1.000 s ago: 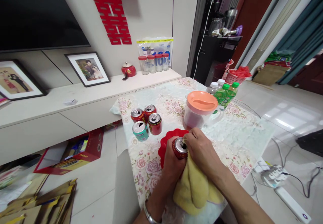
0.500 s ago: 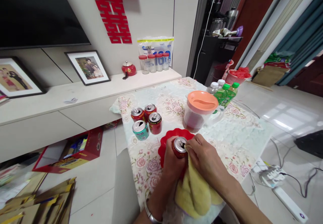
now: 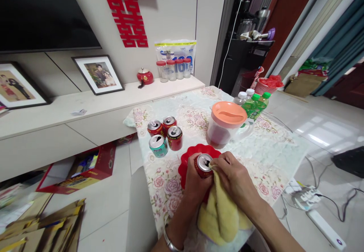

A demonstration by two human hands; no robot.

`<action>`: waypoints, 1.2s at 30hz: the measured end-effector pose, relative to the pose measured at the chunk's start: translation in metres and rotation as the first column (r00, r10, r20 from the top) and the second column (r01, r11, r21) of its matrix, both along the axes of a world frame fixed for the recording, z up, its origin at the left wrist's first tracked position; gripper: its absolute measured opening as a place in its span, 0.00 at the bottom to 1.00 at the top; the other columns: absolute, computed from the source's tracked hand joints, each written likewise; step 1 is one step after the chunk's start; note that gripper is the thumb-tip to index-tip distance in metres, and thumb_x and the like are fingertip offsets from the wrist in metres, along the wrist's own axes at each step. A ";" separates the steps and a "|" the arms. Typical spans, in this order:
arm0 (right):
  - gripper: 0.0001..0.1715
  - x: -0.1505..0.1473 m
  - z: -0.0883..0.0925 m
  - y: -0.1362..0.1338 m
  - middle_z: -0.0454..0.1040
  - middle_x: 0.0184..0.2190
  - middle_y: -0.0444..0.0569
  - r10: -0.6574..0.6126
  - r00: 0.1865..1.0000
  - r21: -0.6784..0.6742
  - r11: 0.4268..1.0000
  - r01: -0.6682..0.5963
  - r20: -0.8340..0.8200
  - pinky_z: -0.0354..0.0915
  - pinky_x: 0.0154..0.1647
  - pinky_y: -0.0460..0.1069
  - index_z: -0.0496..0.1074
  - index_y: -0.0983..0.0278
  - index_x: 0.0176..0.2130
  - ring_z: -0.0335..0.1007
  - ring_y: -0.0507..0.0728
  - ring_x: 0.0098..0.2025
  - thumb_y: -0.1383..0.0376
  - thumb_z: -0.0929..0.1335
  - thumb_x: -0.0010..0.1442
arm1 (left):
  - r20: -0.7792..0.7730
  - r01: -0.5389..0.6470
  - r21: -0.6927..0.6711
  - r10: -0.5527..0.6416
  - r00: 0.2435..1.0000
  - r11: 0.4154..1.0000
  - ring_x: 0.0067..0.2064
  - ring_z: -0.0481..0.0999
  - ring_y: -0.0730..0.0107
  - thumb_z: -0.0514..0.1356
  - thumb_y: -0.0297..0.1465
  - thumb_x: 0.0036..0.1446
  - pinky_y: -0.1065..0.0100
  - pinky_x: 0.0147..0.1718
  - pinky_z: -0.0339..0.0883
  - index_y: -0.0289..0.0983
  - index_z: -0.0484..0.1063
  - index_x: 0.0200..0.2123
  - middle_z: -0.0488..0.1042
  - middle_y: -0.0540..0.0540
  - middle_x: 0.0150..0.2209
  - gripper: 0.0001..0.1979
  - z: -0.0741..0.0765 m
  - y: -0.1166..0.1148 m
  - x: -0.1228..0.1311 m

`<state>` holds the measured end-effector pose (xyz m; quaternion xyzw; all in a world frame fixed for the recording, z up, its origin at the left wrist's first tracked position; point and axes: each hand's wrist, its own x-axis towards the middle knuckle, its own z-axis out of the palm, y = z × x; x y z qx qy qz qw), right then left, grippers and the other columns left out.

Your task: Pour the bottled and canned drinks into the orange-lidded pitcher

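Note:
My left hand (image 3: 195, 183) is wrapped round a red drink can (image 3: 204, 162), its opened silver top facing up, over a scalloped red plate (image 3: 186, 157). In my right hand (image 3: 234, 174) a corner of a yellow cloth (image 3: 223, 214) is pinched against the can's rim, close to the drinking hole. The rest of the cloth drapes down over the near table edge. Left of the plate stand several opened cans, among them a teal can (image 3: 158, 146) and a dark red can (image 3: 174, 138). Behind the plate is a clear pitcher (image 3: 218, 134) with an orange lid and dark contents.
Green-capped bottles (image 3: 253, 106) stand behind the pitcher on the flowered tablecloth (image 3: 196, 117). Red-lidded jars (image 3: 170, 71) and a framed photo (image 3: 99, 75) line the low cabinet. A power strip (image 3: 307, 199) with cables lies right of the table; cardboard (image 3: 57, 225) is on the floor at left.
Both hands and the can have shifted very slightly to the right in view. The grip on the can and on the cloth is unchanged.

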<state>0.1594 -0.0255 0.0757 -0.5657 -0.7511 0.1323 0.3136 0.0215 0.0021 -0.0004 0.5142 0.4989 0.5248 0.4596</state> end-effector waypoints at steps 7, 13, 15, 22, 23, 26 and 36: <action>0.11 -0.002 -0.005 0.019 0.74 0.33 0.49 -0.104 0.992 -0.006 0.995 0.103 -0.078 0.67 0.38 0.53 0.74 0.61 0.35 0.74 0.59 0.36 0.67 0.64 0.69 | -0.018 0.029 0.020 -0.029 0.999 0.999 0.55 0.78 0.53 0.71 0.32 0.47 0.48 0.58 0.72 0.40 0.63 0.55 0.74 0.39 0.54 0.33 -0.001 -0.004 -0.001; 0.10 -0.003 -0.016 0.024 0.80 0.34 0.48 -0.218 0.957 -0.029 0.976 0.216 -0.193 0.70 0.39 0.51 0.73 0.59 0.36 0.78 0.58 0.37 0.64 0.64 0.69 | -0.020 0.133 -0.003 -0.133 0.991 0.991 0.65 0.71 0.53 0.65 0.28 0.53 0.45 0.68 0.63 0.42 0.57 0.62 0.68 0.37 0.63 0.34 -0.004 -0.012 -0.006; 0.12 -0.003 -0.022 0.021 0.81 0.35 0.49 -0.254 0.944 -0.038 0.967 0.251 -0.211 0.70 0.39 0.51 0.73 0.59 0.37 0.79 0.58 0.37 0.63 0.63 0.70 | -0.021 0.172 0.002 -0.172 0.985 0.985 0.67 0.70 0.53 0.63 0.28 0.54 0.45 0.69 0.62 0.42 0.56 0.63 0.67 0.36 0.64 0.35 -0.003 -0.014 -0.008; 0.16 -0.004 -0.041 0.007 0.76 0.32 0.49 -0.288 0.946 -0.060 0.957 0.282 -0.151 0.68 0.38 0.53 0.72 0.59 0.33 0.74 0.59 0.35 0.61 0.62 0.71 | -0.016 0.138 -0.091 -0.140 0.990 0.986 0.61 0.75 0.52 0.67 0.31 0.54 0.45 0.64 0.66 0.43 0.59 0.59 0.71 0.39 0.60 0.31 0.006 -0.015 -0.010; 0.15 -0.005 -0.043 0.005 0.74 0.31 0.49 -0.294 0.946 -0.064 0.955 0.288 -0.137 0.66 0.37 0.53 0.73 0.59 0.32 0.73 0.59 0.34 0.63 0.62 0.70 | -0.023 0.140 -0.087 -0.142 0.990 0.986 0.61 0.75 0.52 0.67 0.30 0.53 0.45 0.64 0.66 0.43 0.59 0.58 0.72 0.39 0.60 0.31 0.007 -0.015 -0.011; 0.13 -0.008 -0.048 0.003 0.68 0.29 0.46 -0.311 0.943 -0.082 0.950 0.303 -0.117 0.63 0.34 0.52 0.73 0.60 0.29 0.67 0.58 0.31 0.68 0.64 0.64 | -0.065 0.142 -0.072 -0.147 0.987 0.987 0.61 0.75 0.50 0.67 0.29 0.51 0.43 0.64 0.66 0.42 0.60 0.58 0.72 0.38 0.59 0.32 0.010 -0.013 -0.012; 0.14 -0.007 -0.030 0.001 0.84 0.40 0.51 -0.302 0.841 -0.164 0.953 0.255 -0.448 0.73 0.47 0.57 0.81 0.59 0.41 0.81 0.62 0.43 0.57 0.68 0.67 | -0.135 0.189 -0.032 -0.192 0.972 0.981 0.73 0.62 0.47 0.63 0.31 0.59 0.42 0.71 0.57 0.43 0.52 0.70 0.60 0.34 0.72 0.39 0.006 -0.020 -0.024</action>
